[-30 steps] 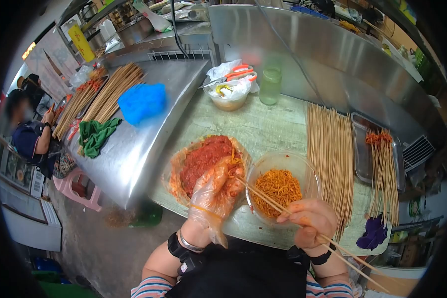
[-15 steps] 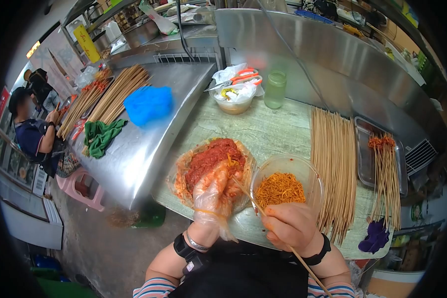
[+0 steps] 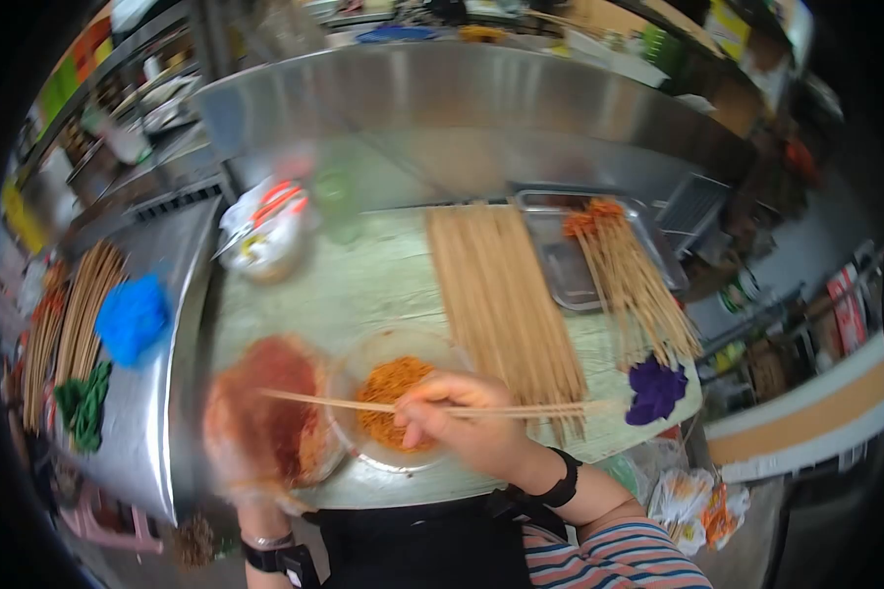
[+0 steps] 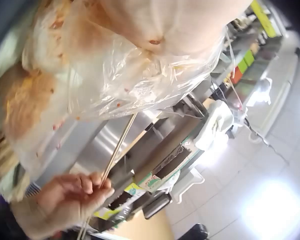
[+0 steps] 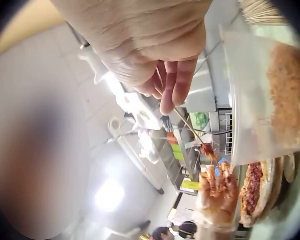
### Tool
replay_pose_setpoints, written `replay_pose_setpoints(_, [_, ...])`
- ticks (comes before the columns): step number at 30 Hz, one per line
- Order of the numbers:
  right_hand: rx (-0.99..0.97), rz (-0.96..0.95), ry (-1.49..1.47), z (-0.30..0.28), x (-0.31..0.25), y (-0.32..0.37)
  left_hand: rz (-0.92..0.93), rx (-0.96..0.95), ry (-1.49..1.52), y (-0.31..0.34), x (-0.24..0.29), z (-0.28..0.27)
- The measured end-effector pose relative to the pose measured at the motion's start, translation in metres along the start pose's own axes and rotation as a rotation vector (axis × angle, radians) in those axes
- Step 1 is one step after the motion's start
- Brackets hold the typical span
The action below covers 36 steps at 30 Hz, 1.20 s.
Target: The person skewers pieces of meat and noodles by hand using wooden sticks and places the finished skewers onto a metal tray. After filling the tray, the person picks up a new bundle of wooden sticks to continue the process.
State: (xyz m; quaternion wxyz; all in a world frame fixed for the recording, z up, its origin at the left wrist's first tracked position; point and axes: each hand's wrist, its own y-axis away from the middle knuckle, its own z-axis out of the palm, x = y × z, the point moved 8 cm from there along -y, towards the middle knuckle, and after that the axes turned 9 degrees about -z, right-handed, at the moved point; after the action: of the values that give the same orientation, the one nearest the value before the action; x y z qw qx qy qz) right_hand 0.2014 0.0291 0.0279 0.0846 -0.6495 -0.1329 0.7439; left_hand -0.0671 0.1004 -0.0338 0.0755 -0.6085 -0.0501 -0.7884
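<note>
My bare right hand [image 3: 462, 417] pinches thin wooden skewers [image 3: 329, 399] over the near side of a clear bowl [image 3: 442, 346] of orange shreds [image 3: 385, 388]. Their tips point left, overlapping my blurred left hand [image 3: 241, 442] in the head view. That hand wears a clear plastic glove smeared with orange-red and is beside the bag of red minced paste [image 3: 283, 373]. In the right wrist view a red-orange clump [image 5: 208, 151] sits at the skewer's end, right at the gloved fingertips [image 5: 220, 175], which look loosely bent.
A wide row of bare skewers [image 3: 501, 304] lies right of the bowl. Beyond it, a metal tray [image 3: 570, 280] bears loaded skewers [image 3: 638, 280], with a purple cloth [image 3: 655, 390] nearby. At the back left stand a tub with scissors [image 3: 270, 250] and a green jar [image 3: 337, 206].
The head view has swung right. The skewers lie more level across the bowl than before, and the left hand, earlier sharp over the paste with fingers at the tip, is blurred.
</note>
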Motion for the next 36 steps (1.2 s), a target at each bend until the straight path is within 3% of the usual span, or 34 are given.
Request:
replay_pose_setpoints(3, [0.324,-0.017,-0.212,-0.065,0.010,0.020,0.020,0.039,0.192,0.002,-0.005,-0.006])
replay_pose_setpoints(6, [0.640,-0.185,-0.173,-0.146,0.002,0.032,0.059,-0.066,0.046,-0.004,-0.031,-0.027])
replay_pose_setpoints(9, [0.861,-0.296,-0.199,-0.232,0.013,0.029,0.095,0.005,-0.022,0.007,-0.032,-0.022])
replay_pose_setpoints(10, [0.942,-0.291,-0.232,-0.261,0.024,0.028,0.128,0.046,0.059,0.013,-0.024,-0.014])
replay_pose_setpoints(13, [1.148,-0.269,-0.284,-0.332,0.063,0.023,0.176,-0.016,-0.156,0.018,-0.015,-0.008])
replay_pose_setpoints(16, [1.229,-0.239,-0.381,-0.364,0.085,0.024,0.146,0.017,-0.118,0.013,-0.028,-0.022])
replay_pose_setpoints(18, [1.259,-0.171,-0.519,-0.354,0.094,0.024,0.138,0.076,-0.186,0.017,-0.026,-0.021])
replay_pose_setpoints(21, [0.748,0.059,-0.236,-0.303,0.085,0.001,0.209,0.098,-0.299,0.019,-0.021,-0.023])
replay_pose_setpoints(22, [0.698,0.147,-0.111,-0.272,0.075,-0.006,0.210,0.094,-0.291,0.019,-0.022,-0.023])
replay_pose_setpoints(25, [0.469,0.249,0.657,-0.255,0.089,-0.019,0.183,0.057,-0.189,0.021,-0.025,-0.016])
replay_pose_setpoints(27, [0.221,0.114,1.357,-0.227,0.077,-0.034,0.132,0.016,0.001,0.022,-0.025,-0.011])
replay_pose_setpoints(28, [0.187,0.159,1.446,-0.224,0.082,-0.037,0.139,0.057,-0.050,0.023,-0.023,-0.014])
replay_pose_setpoints(31, [0.263,0.332,1.138,-0.240,0.099,-0.034,0.046,0.049,0.022,0.026,-0.024,-0.015])
replay_pose_setpoints(36, [0.323,0.518,0.942,-0.244,0.097,-0.025,0.056,0.070,0.033,0.026,-0.019,-0.012])
